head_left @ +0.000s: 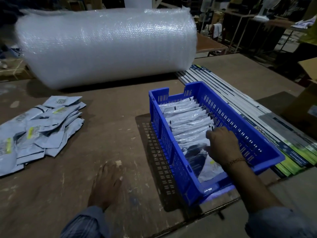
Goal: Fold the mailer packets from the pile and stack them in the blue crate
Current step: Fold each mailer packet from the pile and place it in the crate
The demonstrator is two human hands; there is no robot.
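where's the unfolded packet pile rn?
Head view: the pile of mailer packets lies at the table's left edge, in front of the bubble wrap roll, well left of the blue crate.

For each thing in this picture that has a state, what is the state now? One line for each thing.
blue crate: partly filled with a row of folded packets
folded packets: standing on edge in the crate
pile of mailer packets: loose, unfolded, on the table
right hand: inside the crate, on the packets
left hand: flat on the table, holding nothing
bubble wrap roll: lying on its side

Single head-worn wide-angle view, forward and down, close over the table (120,117).
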